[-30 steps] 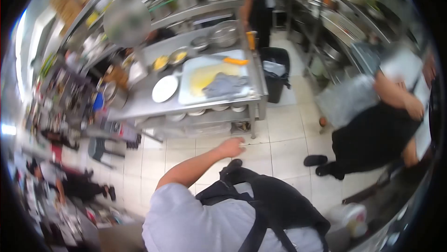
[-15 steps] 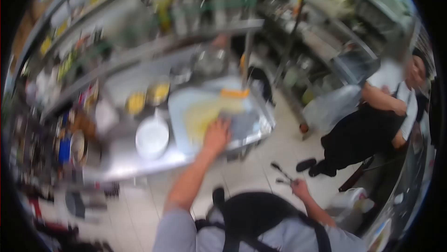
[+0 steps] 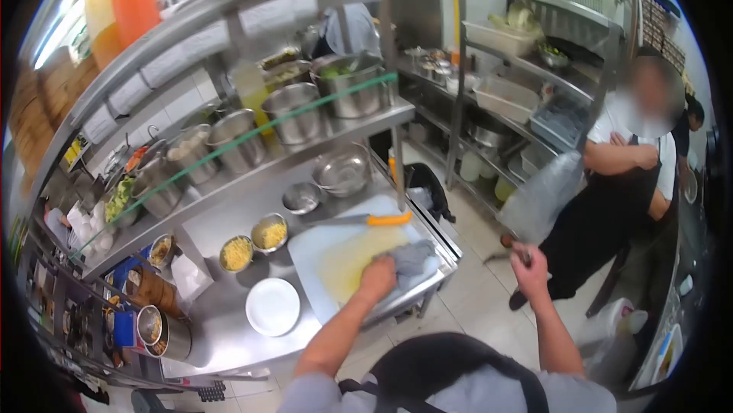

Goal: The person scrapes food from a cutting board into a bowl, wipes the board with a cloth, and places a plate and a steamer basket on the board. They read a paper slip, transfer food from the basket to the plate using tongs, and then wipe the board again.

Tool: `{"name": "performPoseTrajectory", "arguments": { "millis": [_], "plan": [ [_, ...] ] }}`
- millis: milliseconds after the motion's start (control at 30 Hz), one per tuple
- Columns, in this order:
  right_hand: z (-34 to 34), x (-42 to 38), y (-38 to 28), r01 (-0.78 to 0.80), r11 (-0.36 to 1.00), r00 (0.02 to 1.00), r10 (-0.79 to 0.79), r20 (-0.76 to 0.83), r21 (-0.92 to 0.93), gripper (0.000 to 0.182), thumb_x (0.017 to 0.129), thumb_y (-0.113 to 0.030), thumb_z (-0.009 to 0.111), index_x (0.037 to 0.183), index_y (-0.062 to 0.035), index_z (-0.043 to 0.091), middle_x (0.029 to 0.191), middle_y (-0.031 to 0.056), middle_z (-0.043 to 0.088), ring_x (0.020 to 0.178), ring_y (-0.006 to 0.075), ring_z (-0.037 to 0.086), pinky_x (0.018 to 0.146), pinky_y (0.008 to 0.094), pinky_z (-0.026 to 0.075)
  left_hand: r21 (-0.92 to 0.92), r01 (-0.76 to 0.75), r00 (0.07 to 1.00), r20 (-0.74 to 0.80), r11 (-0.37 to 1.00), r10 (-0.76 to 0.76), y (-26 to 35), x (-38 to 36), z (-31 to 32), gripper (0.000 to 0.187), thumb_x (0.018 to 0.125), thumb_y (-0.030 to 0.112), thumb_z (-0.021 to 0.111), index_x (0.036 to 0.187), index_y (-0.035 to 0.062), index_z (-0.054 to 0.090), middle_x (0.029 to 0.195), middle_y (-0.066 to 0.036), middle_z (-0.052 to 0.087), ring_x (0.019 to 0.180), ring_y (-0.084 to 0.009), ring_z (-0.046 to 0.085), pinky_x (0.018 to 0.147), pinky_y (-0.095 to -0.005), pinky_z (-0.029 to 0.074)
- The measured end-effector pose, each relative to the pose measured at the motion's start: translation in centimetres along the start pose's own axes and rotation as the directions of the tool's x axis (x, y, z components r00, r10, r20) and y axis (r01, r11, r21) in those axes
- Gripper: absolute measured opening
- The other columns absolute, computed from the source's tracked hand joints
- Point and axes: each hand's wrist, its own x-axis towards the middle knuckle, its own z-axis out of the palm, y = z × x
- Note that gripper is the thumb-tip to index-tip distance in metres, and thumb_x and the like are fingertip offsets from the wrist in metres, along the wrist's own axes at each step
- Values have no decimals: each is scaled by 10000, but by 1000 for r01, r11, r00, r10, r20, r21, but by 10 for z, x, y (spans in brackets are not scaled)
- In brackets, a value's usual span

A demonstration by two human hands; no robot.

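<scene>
My left hand (image 3: 377, 277) is closed on a crumpled grey cloth (image 3: 412, 260). The cloth lies on a white cutting board (image 3: 313, 249) with a wet yellowish stain. Along the board's far edge lies a knife with an orange handle (image 3: 389, 219). Out to the right, over the floor, my right hand (image 3: 528, 269) grips a pair of tongs (image 3: 524, 255), mostly hidden by my fingers. Left of the board is a white plate (image 3: 273, 307). Behind the plate stand two metal bowls of shredded yellow food (image 3: 237, 253).
Empty metal bowls (image 3: 342, 170) sit at the back of the steel table (image 3: 206, 337). A shelf (image 3: 282, 150) above carries several metal pots. To the right a person in a black apron (image 3: 611, 207) stands with folded arms, near a plastic bag (image 3: 544, 195) and storage racks.
The view has sharpened and shifted. My left hand stays on the cloth, now more bunched up. My right hand has risen with the tongs and points them away from me.
</scene>
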Motion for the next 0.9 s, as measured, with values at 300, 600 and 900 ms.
{"name": "performPoseTrajectory", "arguments": {
  "millis": [300, 600, 900],
  "plan": [
    [81, 210, -30, 150, 899, 989, -137, -62, 411, 226, 881, -178, 753, 832, -23, 596, 676, -12, 548, 616, 58, 481, 553, 258, 413, 32, 48, 952, -303, 998, -36, 19, -10, 14, 209, 797, 96, 620, 999, 55, 584, 971, -178, 598, 907, -389, 600, 803, -496, 499],
    [195, 375, -53, 52, 729, 994, -103, 35, 682, 325, 880, -237, 729, 740, -30, 522, 555, 54, 568, 459, 128, 590, 441, 305, 452, 131, 108, 930, -364, 985, -54, 24, -12, 19, 216, 768, 79, 633, 976, 51, 578, 974, -158, 593, 900, -372, 584, 808, -467, 478],
    [296, 476, -113, 680, 733, 722, -661, 202, -32, 277, 837, -208, 692, 1023, -94, 520, 846, 162, 684, 821, 406, 679, 687, 533, 530, 128, 138, 917, -391, 982, -78, 26, -6, 18, 245, 740, 91, 657, 970, 70, 576, 989, -140, 610, 895, -347, 597, 804, -452, 482]
  ]
}}
